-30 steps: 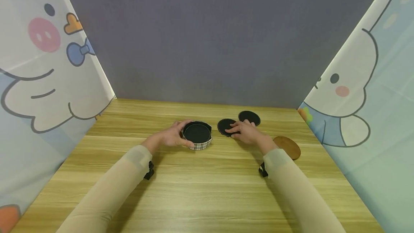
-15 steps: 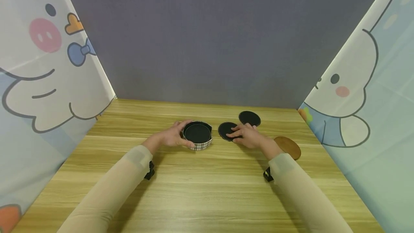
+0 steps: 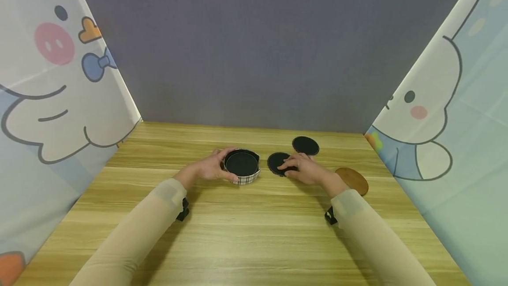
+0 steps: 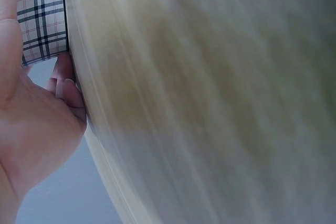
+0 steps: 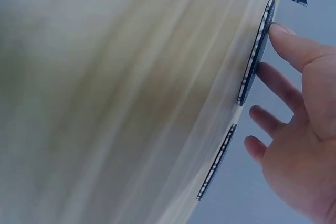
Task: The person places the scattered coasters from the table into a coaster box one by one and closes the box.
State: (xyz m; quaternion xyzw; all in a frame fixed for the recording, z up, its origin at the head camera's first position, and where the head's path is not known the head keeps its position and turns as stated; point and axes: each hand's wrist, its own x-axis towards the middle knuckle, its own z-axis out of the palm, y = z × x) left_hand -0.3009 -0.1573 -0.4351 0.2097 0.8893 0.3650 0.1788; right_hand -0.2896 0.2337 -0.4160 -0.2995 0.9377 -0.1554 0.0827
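Note:
A round holder with a black inside and a plaid side stands on the table. My left hand grips it from the left, thumb at the front and fingers round the back. To its right a black disc lies flat; in the right wrist view this disc shows a pale patterned edge. My right hand touches its top with thumb and a fingertip, the other fingers held off the surface.
Behind my right hand lies another black disc. A brown disc lies to the right, beside my right wrist. A dark grey panel rises at the table's back edge, with cartoon-printed cloths on both sides.
The black disc under my right fingers has slid slightly toward the front of the table, and my right hand has shifted a little right and nearer. My left hand and the holder have stayed put.

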